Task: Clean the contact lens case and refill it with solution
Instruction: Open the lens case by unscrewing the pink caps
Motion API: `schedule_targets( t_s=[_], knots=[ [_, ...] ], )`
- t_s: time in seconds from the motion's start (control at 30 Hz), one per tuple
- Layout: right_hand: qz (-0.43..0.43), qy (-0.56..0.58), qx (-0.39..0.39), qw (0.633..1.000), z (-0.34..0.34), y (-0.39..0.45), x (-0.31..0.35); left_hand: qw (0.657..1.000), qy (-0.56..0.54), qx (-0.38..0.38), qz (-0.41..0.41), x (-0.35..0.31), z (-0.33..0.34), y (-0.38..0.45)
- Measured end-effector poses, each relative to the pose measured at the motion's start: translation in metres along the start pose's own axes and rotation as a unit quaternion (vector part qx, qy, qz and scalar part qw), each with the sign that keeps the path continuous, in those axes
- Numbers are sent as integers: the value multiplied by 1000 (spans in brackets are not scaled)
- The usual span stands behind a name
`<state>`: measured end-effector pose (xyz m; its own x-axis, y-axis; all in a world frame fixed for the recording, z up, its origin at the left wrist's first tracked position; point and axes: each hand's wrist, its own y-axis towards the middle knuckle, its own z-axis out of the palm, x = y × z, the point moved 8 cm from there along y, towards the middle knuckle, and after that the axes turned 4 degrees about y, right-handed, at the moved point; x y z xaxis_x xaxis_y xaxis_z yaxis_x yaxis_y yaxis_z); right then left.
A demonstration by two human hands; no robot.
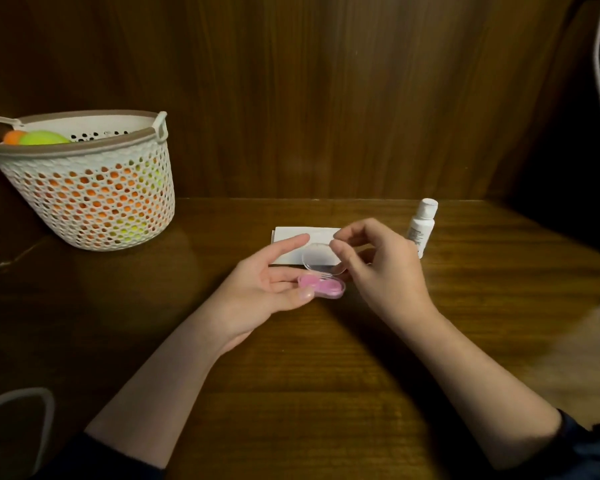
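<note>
The pink contact lens case (321,287) sits near the table's middle, pinched by the left hand (267,289) at its left end. The right hand (374,261) pinches its raised clear lid (317,254). It looks light, rigid and slick, with a likely delicate hinge, so it is best gripped by the base edges.

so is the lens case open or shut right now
Open. The clear lid is swung up off the pink case; the right hand pinches the lid's edge while the left hand holds the base.

Left hand (267,289) lies palm up, thumb pinching; right hand (378,268) pinches with curled fingers.
</note>
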<state>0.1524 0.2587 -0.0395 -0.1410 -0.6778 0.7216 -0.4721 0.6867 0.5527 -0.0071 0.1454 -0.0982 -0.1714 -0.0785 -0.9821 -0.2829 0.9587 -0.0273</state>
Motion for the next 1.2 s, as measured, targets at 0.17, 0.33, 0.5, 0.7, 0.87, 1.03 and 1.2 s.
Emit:
schedule_targets(
  t_s=[0.17,0.33,0.5,0.7,0.87,1.03,1.2],
  knots=[
    [45,-21,12,999,0,0,-10,1000,21,-20,-10,2,-1,0],
    [-9,-93,146,985,16,-3,-3,997,34,-63,-8,2,-10,-1],
    [1,-120,212,970,29,-9,-8,996,49,-79,-10,-1,-9,-3],
    [2,-120,212,970,32,-9,-13,995,56,-81,-16,-2,-8,-3],
    [2,-92,201,975,31,-9,-11,996,51,-75,-17,-2,-6,-5],
    [16,-66,199,978,32,-11,-10,996,52,-72,-15,0,-7,-3],
    [16,-7,133,991,22,-6,-7,995,47,-88,-13,2,-11,-2]
  ],
)
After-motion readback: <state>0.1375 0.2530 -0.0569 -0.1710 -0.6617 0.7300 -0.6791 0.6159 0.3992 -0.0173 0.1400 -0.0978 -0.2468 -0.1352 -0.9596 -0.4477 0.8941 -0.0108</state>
